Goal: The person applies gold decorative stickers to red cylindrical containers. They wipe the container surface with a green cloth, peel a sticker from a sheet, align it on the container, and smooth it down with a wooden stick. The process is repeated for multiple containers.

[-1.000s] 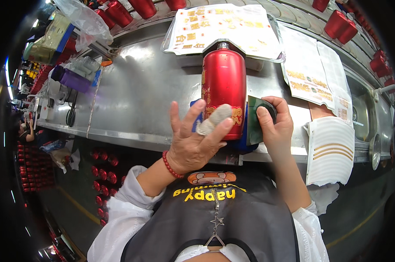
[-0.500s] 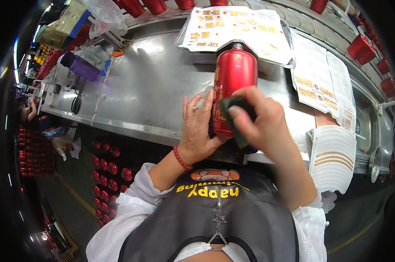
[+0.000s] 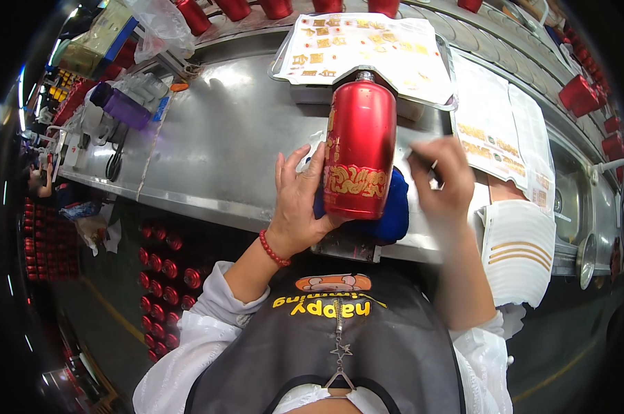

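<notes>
A glossy red bottle (image 3: 363, 131) with gold decoration lies on a blue cloth (image 3: 392, 210), its metal neck away from me and resting in a notched dark support (image 3: 388, 81). My left hand (image 3: 301, 200) steadies it from the left side, thumb by the base and fingers along its flank. Something small and whitish shows behind those fingers. Just right of the bottle, apart from it, my right hand (image 3: 446, 176) is closed on a dark flat piece (image 3: 422, 164), largely hidden by the fingers. Gold decals lie in rows on a white sheet (image 3: 367, 45) beyond the bottle.
More decal sheets (image 3: 494, 145) lie at right, above a stack of white sheets (image 3: 519, 248). A sink (image 3: 574, 186) stands at far right. A purple bottle (image 3: 124, 107) lies on the steel table (image 3: 208, 138). Red bottles line the conveyor (image 3: 422, 17) and stand on the floor at left.
My right hand has lifted off the bottle to the right with the dark piece. The bottle has turned, bringing a gold pattern near its base into sight. The blue cloth shows more.
</notes>
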`<state>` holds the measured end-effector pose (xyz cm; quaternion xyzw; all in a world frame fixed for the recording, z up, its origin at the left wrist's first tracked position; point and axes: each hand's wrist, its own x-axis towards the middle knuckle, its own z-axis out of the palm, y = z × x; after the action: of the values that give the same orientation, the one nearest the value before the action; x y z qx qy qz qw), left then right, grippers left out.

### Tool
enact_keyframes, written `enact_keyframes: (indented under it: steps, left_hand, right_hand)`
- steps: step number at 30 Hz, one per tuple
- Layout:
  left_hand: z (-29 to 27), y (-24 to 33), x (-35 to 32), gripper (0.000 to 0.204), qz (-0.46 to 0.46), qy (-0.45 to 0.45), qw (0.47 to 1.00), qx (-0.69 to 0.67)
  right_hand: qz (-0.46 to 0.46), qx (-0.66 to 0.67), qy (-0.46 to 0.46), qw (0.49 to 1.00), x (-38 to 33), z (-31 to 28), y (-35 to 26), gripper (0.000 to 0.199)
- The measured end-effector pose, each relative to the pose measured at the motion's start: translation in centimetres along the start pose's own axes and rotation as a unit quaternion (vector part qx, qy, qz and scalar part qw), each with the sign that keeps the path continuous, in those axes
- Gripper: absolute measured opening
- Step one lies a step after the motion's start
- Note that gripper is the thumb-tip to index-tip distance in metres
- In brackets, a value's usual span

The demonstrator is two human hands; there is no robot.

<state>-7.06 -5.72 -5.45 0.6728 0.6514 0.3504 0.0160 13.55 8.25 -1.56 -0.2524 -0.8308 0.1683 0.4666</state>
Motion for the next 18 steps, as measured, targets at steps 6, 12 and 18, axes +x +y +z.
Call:
enact_keyframes:
  steps: [6,12,18]
  left_hand:
    - [-1.9,1.6,1.0,0.109,0.051,0.006,0.996,0.077]
    - [-0.7,0.9,0.5,0.111,0.004,0.041,0.999,0.000]
    - [-1.7,1.8,1.3,0.115,0.023,0.002,0.997,0.068]
  right_hand:
    - [0.164,0.188,-0.107,0.962,0.4,-0.7,-0.4,0.026]
    - [-0.048,0.219,-0.260,0.939,0.8,-2.1,-4.7,0.034]
    - [-0.054,0.070,-0.095,0.992,-0.7,-0.5,-3.3,0.034]
